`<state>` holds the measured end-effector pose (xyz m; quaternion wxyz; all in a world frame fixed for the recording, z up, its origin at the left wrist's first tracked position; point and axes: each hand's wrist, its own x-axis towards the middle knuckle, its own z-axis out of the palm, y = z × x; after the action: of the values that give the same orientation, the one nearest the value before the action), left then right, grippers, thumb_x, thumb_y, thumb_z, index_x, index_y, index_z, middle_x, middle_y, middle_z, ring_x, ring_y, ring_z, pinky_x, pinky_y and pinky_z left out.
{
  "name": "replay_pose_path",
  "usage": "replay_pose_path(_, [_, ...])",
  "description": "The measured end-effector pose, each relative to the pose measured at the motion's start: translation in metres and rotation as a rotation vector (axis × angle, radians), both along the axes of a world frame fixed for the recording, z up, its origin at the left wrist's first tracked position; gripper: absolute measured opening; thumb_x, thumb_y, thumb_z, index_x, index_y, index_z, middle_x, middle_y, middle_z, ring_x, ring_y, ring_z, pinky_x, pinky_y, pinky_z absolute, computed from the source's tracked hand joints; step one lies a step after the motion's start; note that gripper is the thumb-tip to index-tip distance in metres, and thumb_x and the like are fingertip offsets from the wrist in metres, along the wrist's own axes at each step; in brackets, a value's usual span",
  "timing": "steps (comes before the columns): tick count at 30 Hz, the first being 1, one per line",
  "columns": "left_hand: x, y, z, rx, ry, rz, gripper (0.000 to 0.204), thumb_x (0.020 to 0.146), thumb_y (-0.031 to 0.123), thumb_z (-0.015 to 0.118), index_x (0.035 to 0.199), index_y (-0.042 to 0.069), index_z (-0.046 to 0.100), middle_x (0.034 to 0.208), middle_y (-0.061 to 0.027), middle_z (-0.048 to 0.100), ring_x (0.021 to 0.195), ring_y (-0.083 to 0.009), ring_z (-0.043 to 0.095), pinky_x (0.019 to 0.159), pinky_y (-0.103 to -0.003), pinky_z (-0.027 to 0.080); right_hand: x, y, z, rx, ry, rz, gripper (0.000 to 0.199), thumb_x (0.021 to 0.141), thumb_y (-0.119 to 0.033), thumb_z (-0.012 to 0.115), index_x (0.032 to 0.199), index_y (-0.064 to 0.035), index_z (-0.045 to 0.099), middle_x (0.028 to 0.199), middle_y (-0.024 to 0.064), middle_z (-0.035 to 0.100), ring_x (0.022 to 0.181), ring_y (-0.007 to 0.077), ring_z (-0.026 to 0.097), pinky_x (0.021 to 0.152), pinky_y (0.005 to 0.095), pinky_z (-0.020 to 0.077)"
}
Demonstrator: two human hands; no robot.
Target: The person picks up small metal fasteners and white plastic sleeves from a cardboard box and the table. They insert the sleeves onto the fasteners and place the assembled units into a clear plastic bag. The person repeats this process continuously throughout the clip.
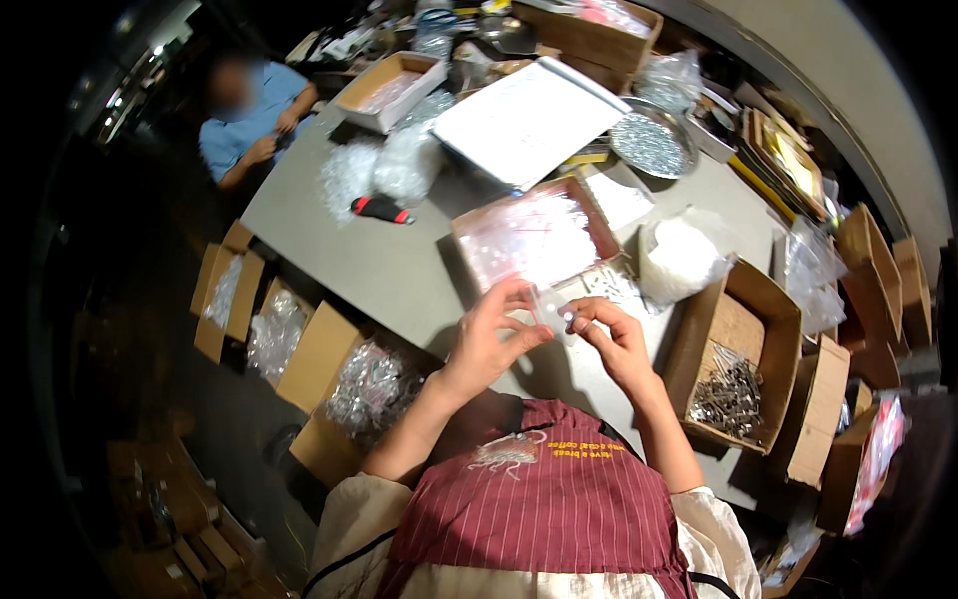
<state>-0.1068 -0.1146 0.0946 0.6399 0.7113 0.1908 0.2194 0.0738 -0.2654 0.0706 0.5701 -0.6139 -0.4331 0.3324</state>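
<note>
Apron (539, 509) by table edge (399, 328); tabletop (369, 270) spreads beside left hand (489, 336).

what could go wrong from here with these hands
The tiny greyish piece pinched in the right hand might slip beside the small clear plastic bag in the left hand. If dropped, it could get lost in the shallow brown cardboard box just beyond. The right hand might bump the bulging translucent plastic bag of white contents nearby.

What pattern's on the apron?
Thin pale stripes on maroon, with a pale and yellow chest design; the apron shows in the head view.
</note>
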Motion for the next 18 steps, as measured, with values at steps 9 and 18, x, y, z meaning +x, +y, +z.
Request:
replay_pose_path(9, [0.026, -0.027, -0.002, 0.602, -0.126, -0.199, 0.040, 0.079, -0.003, 0.072, 0.117, 0.010, 0.074, 0.134, -0.0168, 0.060, 0.111, -0.0307, 0.065, 0.090, -0.037, 0.054, 0.001, -0.060, -0.041, -0.032, 0.525, -0.022, 0.027, 0.096, -0.013, 0.052, 0.102, 0.0033, 0.072, 0.106, 0.0082, 0.070, 0.098, 0.0167, 0.062, 0.092, 0.0296, 0.0462])
replay_pose_path(18, [0.014, -0.030, -0.036, 0.672, -0.063, 0.071, 0.008, 0.082, 0.001, 0.075, 0.088, 0.005, 0.072, 0.080, -0.0106, 0.069, 0.073, -0.0298, 0.066, 0.065, -0.038, 0.053, 0.017, -0.079, -0.069, -0.496, -0.575, -0.445, 0.023, 0.091, -0.022, 0.066, 0.097, -0.0002, 0.061, 0.097, 0.0244, 0.064, 0.089, 0.0470, 0.062, 0.078, 0.0528, 0.0516])
